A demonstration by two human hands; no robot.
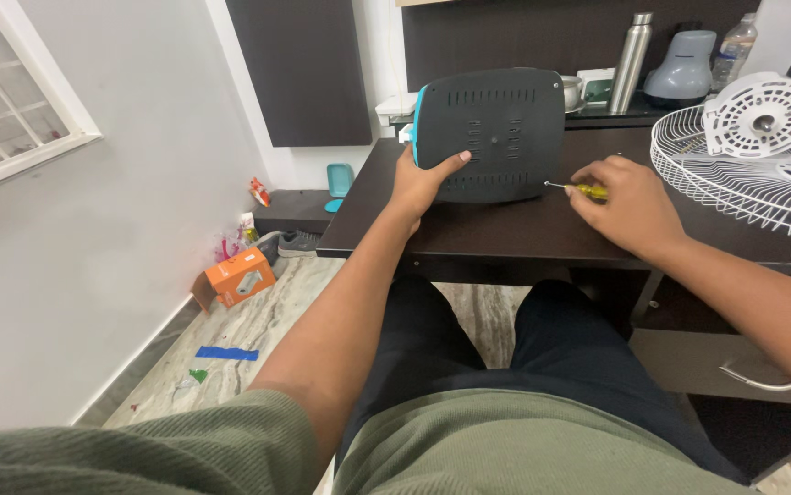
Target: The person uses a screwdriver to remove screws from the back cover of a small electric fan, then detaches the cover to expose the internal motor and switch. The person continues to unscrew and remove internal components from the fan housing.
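I count two hands: left hand [421, 181] and right hand [627, 205]. I see one dark panel [496, 133], one screwdriver [581, 190] and one desk [505, 234]. There is one fan grille [716, 174], one steel flask [631, 62] and one plastic bottle [735, 48]. On the floor I count one orange box [239, 279] and one shoe [297, 243].

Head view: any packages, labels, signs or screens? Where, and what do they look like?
Orange box: on the floor by the left wall, rectangular carton, orange with a white picture on its side.
Small packets: on the low shelf by the wall, red and white, too small to tell more.
Plastic bottle: back of the desk, far right, clear with a pale label.
White box: behind the grey panel, white with green.
No signs or screens.
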